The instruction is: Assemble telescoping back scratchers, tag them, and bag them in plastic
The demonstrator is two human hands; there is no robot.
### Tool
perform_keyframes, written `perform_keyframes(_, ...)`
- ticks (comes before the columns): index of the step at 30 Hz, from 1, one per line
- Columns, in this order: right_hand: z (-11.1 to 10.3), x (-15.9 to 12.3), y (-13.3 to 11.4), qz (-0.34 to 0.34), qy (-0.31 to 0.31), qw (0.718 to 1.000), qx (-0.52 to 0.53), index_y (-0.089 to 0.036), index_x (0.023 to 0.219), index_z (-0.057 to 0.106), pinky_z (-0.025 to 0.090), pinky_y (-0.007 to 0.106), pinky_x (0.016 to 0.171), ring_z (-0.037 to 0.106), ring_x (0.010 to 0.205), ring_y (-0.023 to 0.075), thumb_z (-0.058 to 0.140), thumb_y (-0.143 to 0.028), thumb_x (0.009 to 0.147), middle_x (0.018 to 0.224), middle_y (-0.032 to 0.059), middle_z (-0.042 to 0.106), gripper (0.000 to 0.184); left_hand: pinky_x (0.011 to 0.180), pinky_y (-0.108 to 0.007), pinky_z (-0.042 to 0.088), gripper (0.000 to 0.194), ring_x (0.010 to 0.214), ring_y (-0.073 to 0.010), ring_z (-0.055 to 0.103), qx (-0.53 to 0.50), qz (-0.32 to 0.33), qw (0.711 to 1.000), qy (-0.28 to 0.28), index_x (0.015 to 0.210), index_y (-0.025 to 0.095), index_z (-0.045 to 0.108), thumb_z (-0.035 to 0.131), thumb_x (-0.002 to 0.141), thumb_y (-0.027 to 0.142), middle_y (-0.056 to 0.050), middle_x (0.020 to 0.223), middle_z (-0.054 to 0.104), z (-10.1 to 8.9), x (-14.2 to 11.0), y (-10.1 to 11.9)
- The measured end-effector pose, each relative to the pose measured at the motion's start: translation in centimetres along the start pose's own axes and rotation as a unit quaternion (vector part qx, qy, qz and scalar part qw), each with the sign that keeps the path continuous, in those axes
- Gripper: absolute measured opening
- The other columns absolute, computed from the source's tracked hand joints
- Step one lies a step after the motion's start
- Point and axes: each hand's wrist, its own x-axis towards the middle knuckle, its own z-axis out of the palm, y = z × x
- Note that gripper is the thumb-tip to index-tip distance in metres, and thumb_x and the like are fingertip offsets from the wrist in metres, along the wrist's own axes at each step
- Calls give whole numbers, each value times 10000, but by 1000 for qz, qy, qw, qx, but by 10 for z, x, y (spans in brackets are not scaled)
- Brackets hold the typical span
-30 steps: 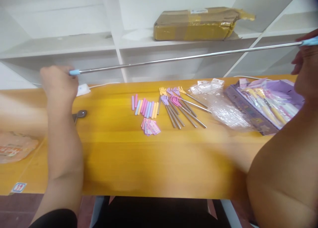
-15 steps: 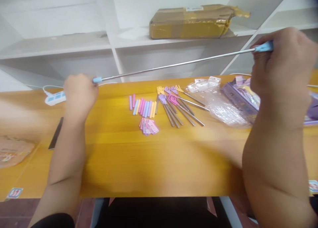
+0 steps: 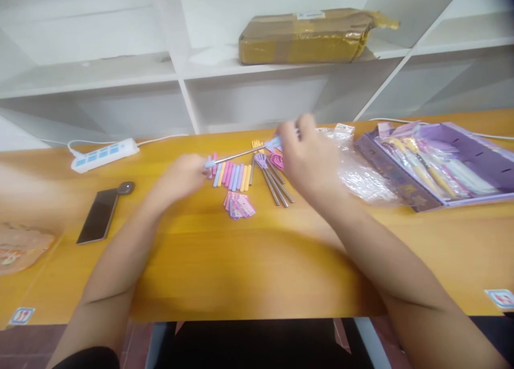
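Observation:
Between my hands stretches a telescopic back scratcher (image 3: 240, 154) with a thin metal rod and light blue ends. My left hand (image 3: 186, 173) is closed round its blue handle end. The blue head at the other end is gripped by my right hand (image 3: 309, 157), which is blurred. Beneath the rod lies a row of pink, blue, purple and yellow handle sleeves (image 3: 235, 176). Several back scratchers with metal rods (image 3: 277, 186) and coloured claw heads lie beside them, partly hidden by my right hand. Small pink printed cards (image 3: 240, 205) lie in a fanned pile nearer to me.
Clear plastic bags (image 3: 363, 179) lie right of the scratchers. A purple box (image 3: 425, 197) holds packaged items. At left are a white power strip (image 3: 106, 155), a phone (image 3: 99, 216) and an orange bag (image 3: 24, 246). A taped carton (image 3: 305, 37) rests on the shelf behind.
My hands have come closer together and lower, and the back scratcher's rod has become much shorter. My right hand moved far left, uncovering the purple box; my left hand moved right.

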Motion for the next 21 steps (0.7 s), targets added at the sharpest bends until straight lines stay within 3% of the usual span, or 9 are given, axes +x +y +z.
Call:
perform_keyframes(4,14,-12,-36,-71,-61,995,13,-177,1147,629,254,298,653,427,665,127,286,-116,1078,988,112,611,355,636,-328,247,298,578,-145,402,-110,19,991,-73,636,212,452,588,900,192,15,634,461,19,4,9)
perform_keyframes(8,12,-10,-24,-100,-112,988,-19,-171,1161,657,224,324,634,454,642,153,247,-88,1057,1035,138,651,431,637,-292,306,242,641,-147,461,-212,53,964,-152,752,207,572,641,956,319,20,711,514,26,3,14)
perform_keyframes(10,12,-8,-9,-99,-119,988,-22,-159,1162,660,208,338,641,483,652,168,267,-89,1053,1038,141,673,414,630,-269,371,191,695,-147,525,-309,105,913,-243,964,206,659,646,1003,393,1,836,601,32,-3,18)
perform_keyframes(12,13,-10,6,-95,-130,987,-5,-157,1256,649,197,344,648,527,679,187,301,-146,1080,1062,139,707,389,571,-251,393,270,671,-137,546,-399,122,838,-353,1166,215,638,643,1034,451,-6,891,622,44,-14,24)
perform_keyframes(15,19,-23,25,-67,-169,983,25,-167,1435,588,192,334,643,601,741,223,348,-364,1147,1158,144,749,424,541,-243,443,338,695,-150,632,-504,118,725,-455,1202,208,581,622,1066,514,-29,906,666,76,-35,30)
perform_keyframes(18,34,-44,45,-10,-214,977,12,-164,1358,645,188,328,640,635,764,239,363,-484,1155,1113,145,768,472,543,-254,477,434,685,-162,676,-577,101,645,-490,1214,198,583,680,1035,582,-44,886,711,111,-55,33)
perform_keyframes(21,51,-65,66,13,-231,973,-3,-156,1213,707,196,334,650,654,797,229,352,-410,1152,1123,144,771,441,589,-262,514,456,707,-171,717,-630,86,617,-464,1163,181,601,720,1017,597,-61,855,735,133,-63,31)
